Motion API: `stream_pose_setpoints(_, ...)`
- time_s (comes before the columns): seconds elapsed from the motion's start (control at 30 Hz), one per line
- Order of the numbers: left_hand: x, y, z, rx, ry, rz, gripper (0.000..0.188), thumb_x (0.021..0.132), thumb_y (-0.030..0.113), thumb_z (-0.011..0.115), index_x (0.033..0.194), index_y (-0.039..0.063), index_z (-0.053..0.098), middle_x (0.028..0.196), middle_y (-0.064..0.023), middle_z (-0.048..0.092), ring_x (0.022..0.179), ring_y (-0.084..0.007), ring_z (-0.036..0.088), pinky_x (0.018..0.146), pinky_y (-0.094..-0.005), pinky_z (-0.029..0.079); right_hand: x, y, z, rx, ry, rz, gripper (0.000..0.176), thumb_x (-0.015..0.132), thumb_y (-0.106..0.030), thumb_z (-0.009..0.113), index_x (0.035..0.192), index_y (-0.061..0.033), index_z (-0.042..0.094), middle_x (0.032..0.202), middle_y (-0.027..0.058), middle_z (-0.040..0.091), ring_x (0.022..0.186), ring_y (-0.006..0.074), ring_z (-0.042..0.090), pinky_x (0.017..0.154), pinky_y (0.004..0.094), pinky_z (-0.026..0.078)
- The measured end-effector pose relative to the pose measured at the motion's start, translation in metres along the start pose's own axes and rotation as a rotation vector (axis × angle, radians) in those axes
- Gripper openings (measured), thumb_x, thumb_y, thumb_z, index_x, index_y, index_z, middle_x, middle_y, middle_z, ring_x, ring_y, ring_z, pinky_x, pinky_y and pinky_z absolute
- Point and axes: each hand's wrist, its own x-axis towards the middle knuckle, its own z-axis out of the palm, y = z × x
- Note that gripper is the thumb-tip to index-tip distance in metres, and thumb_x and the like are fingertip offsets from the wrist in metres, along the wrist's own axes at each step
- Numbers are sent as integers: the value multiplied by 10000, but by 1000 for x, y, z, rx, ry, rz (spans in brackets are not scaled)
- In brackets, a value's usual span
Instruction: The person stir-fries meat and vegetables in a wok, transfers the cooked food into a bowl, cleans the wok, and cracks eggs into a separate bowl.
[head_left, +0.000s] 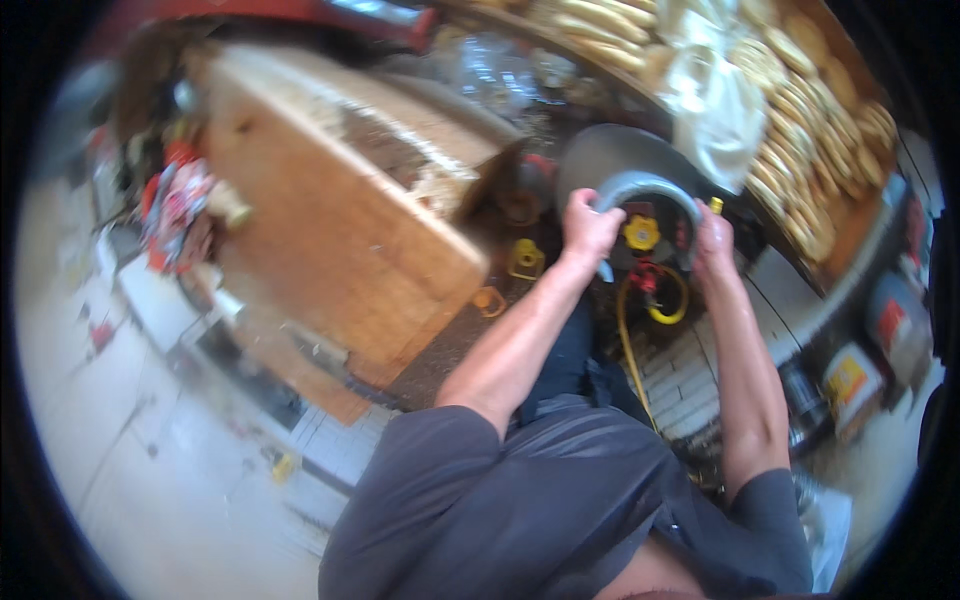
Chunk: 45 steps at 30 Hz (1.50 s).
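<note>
Both hands grip the round grey metal collar (651, 182) of a gas cylinder (611, 154). My left hand (589, 229) is closed on the collar's left side, and my right hand (712, 234) on its right side. Between them a yellow valve knob (641, 233) sits inside the collar. Just below it is a red fitting (645, 276), a gas regulator by its look, with a yellow hose (636, 375) running down towards my legs. The picture is somewhat blurred, and much of the cylinder's body is hidden.
A wooden box or cabinet (322, 232) stands at left, with colourful bags (180, 202) beyond it. Long bread loaves (795, 142) and a white plastic bag (716, 112) lie on a wooden tray at upper right. Plastic containers (851, 382) stand at right.
</note>
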Motion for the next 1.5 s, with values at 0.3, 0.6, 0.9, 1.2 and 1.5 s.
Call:
stream_pose_setpoints(0.3,47,-18,10,-277,223,-50,539,762,101,701,1246,-29,502,757,-61,611,550,-126,546,502,-284,452,-1,-81,37,-872,146,-624,471,984,-411,550,942,37,690,761,190,677,751,304,667,727,455,485)
stream_pose_setpoints(0.6,-12,39,-32,-59,121,85,319,841,275,774,776,-19,669,734,-88,681,677,-192,610,666,-405,507,-196,37,-99,-581,162,-444,401,850,-362,779,694,-37,602,600,43,509,573,134,456,568,335,429)
stream_pose_setpoints(0.9,-190,-32,14,386,-426,670,428,927,174,718,1256,-51,562,1197,-109,533,886,-148,634,790,-282,537,-359,244,-248,-95,497,-380,418,868,-400,745,716,-23,651,686,142,621,658,338,627,638,424,487)
stream_pose_setpoints(1.2,-236,-55,44,1080,-414,980,552,827,311,756,1277,38,590,1271,-181,582,1120,-332,620,973,-419,496,-402,338,-391,-324,1077,-317,450,904,-160,700,1347,-144,620,977,156,670,924,316,660,809,404,520)
stream_pose_setpoints(1.5,-116,22,18,1328,-19,1053,571,837,315,760,1315,82,553,1259,-171,562,1163,-368,578,1003,-441,482,-367,336,-417,-400,928,-210,463,929,-214,696,1366,-98,598,1205,186,686,1056,306,679,911,371,512)
